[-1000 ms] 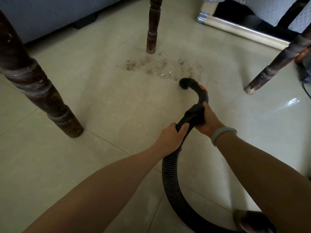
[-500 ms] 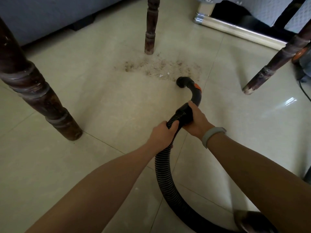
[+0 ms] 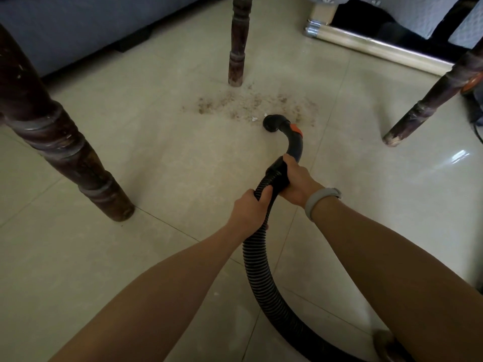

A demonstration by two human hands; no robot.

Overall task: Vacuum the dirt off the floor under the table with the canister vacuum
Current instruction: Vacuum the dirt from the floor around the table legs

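At far left, a thick turned table leg (image 3: 65, 150) stands on the tiled floor (image 3: 162, 163), well apart from the work area. Behind it, a grey upholstered sofa base (image 3: 86, 24) runs along the upper left edge.

A slimmer table leg (image 3: 238, 45) stands at centre rear. The dirt (image 3: 248, 104) lies as a scattered brown patch just in front of this leg and spreads to the right; the leg borders the patch on its far side.

The left hand (image 3: 248, 211) grips the ribbed black hose (image 3: 257, 265), fingers curled fully round it, thumb on top. The hose curves down and away to the lower right.

The right hand (image 3: 296, 182) holds the black handle collar just ahead of the left hand, fingers wrapped round it. A grey wristband (image 3: 320, 201) sits on the right wrist.

The curved nozzle (image 3: 273, 123), with an orange tab on its bend, points down at the floor at the near edge of the dirt, beside a small white fragment.

At right, a third table leg (image 3: 433, 97) slants to the floor, near the patch but apart from it. Behind it, a metallic furniture base rail (image 3: 379, 49) lies under quilted grey fabric (image 3: 407, 11).
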